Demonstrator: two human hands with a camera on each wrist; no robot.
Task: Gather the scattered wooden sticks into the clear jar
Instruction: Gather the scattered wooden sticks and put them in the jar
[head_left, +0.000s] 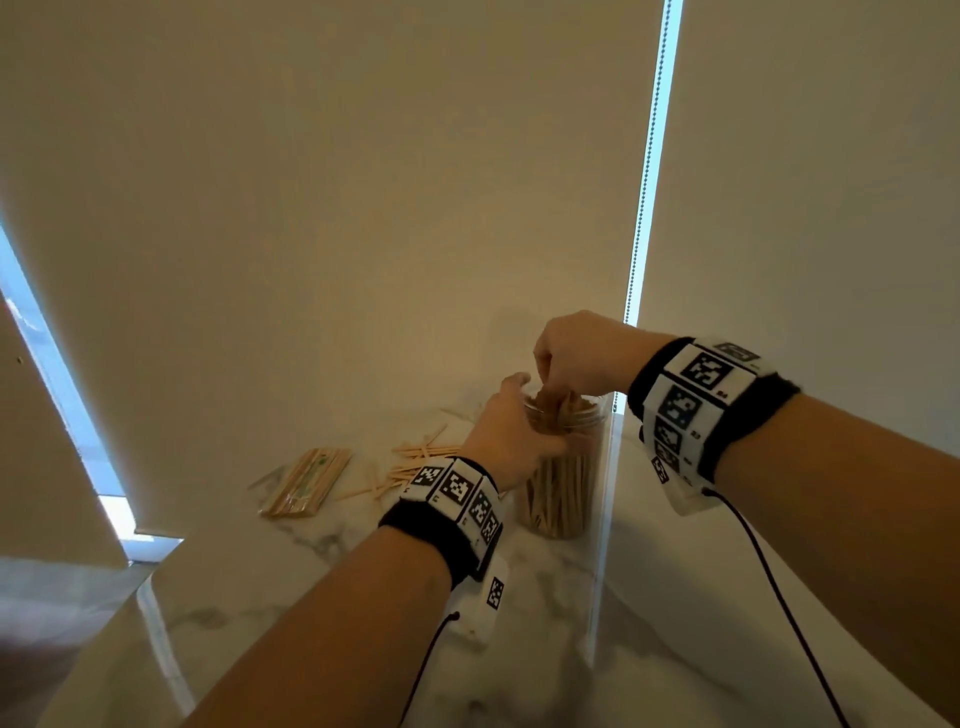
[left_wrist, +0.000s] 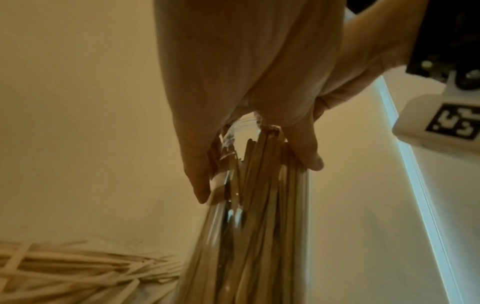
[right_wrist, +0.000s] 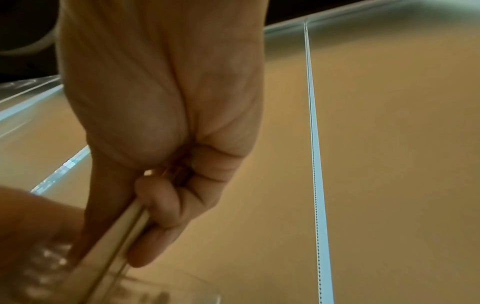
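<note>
The tall clear plastic jar (head_left: 563, 467) stands upright on the white marble-patterned countertop (head_left: 545, 597), and it already looks well filled: pale, thin wooden sticks (left_wrist: 259, 205) stand packed inside it nearly up to the rim, so most of the work seems done. The left hand (head_left: 506, 436) wraps its fingers (left_wrist: 197, 168) round the upper wall of the jar just under the threaded neck, steadying it. The right hand (head_left: 576, 358) hovers over the mouth with its fingers curled round a small bunch of sticks (right_wrist: 124, 232), which it appears to be feeding down into the opening; how far their lower ends have gone in is hard to tell, since the wrist view is blurred there. What is left lies to the left of the jar: a loose scatter of wooden sticks (head_left: 415, 462) on the countertop just beside the left wrist, some crossing one another, and farther left a flat, neat bundle of sticks (head_left: 306, 483) that seems to be wrapped in clear film. I judge the task more than half done, with this handful to be let go and several more pickups from the scatter to come.
</note>
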